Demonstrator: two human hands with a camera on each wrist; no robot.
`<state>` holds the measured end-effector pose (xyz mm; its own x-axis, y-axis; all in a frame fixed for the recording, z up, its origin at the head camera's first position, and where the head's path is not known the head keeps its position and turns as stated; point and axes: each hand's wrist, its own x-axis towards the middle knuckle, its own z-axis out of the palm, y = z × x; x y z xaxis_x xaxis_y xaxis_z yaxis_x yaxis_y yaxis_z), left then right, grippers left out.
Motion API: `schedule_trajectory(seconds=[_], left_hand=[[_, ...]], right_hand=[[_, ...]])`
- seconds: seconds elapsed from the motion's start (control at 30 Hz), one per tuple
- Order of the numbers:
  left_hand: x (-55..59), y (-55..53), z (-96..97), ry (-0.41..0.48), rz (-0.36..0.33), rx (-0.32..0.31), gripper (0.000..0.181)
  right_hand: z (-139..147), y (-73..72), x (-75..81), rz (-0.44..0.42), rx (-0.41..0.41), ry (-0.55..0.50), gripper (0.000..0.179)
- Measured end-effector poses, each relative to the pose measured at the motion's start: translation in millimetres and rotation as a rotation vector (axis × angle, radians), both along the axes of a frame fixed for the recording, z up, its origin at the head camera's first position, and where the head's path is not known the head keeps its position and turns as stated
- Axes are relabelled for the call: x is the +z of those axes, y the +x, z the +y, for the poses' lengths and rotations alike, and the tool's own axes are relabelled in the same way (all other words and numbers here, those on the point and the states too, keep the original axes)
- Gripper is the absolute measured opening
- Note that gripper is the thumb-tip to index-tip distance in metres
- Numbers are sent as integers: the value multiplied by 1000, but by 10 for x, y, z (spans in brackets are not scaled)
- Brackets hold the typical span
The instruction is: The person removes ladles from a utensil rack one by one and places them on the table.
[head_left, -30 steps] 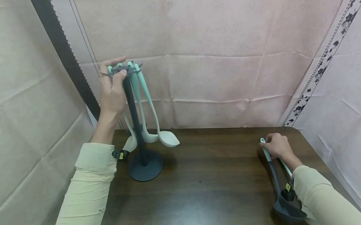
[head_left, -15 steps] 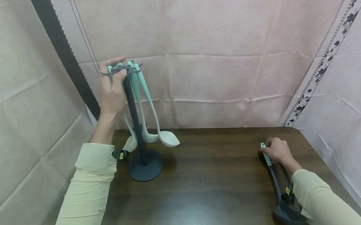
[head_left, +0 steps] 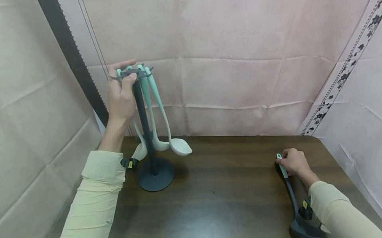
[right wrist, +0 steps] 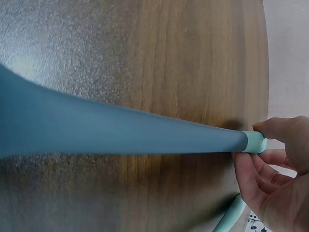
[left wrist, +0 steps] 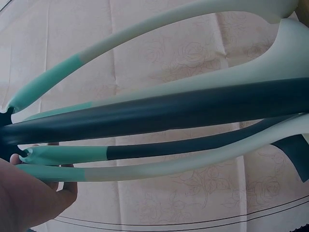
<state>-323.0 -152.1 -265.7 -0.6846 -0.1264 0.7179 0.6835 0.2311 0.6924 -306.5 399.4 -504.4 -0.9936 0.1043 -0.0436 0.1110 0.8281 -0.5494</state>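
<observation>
Soft light; pale glare on tabletop (head_left: pixel 225 211) (speckled in right wrist view), faint shadow beside stand base (head_left: pixel 156 178)

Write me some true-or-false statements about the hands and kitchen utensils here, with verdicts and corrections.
1. The left hand holds the stand near its top. True.
2. Both hands touch the stand. False: the right hand is away from it, holding a dark ladle.
3. The stand has a square foot. False: its base is round.
4. Several utensils hang from the stand. True.
5. A separate mint handle shows near the right hand. True.
</observation>
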Motion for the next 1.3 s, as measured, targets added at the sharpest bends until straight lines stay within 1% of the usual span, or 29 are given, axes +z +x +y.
schedule_trajectory(seconds=[0.3, 0.47, 0.73, 1.07, 1.3], left_hand=[[2, 9, -8, 8, -7, -1, 41], [3, 4, -7, 13, 2, -15, 40], [10, 9, 0, 15, -4, -18, 39], [1, 9, -7, 10, 2, -12, 39], [8, 14, -3, 11, 6, -2, 40]], right_hand=[[-8, -14, 20, -19, 11, 18, 21], [-39, -1, 43, -28, 21, 39, 21], [-57, -16, 84, -67, 21, 43, 20], [-76, -22, 89, -67, 31, 56, 21], [-110, -12, 124, -72, 17, 60, 22]])
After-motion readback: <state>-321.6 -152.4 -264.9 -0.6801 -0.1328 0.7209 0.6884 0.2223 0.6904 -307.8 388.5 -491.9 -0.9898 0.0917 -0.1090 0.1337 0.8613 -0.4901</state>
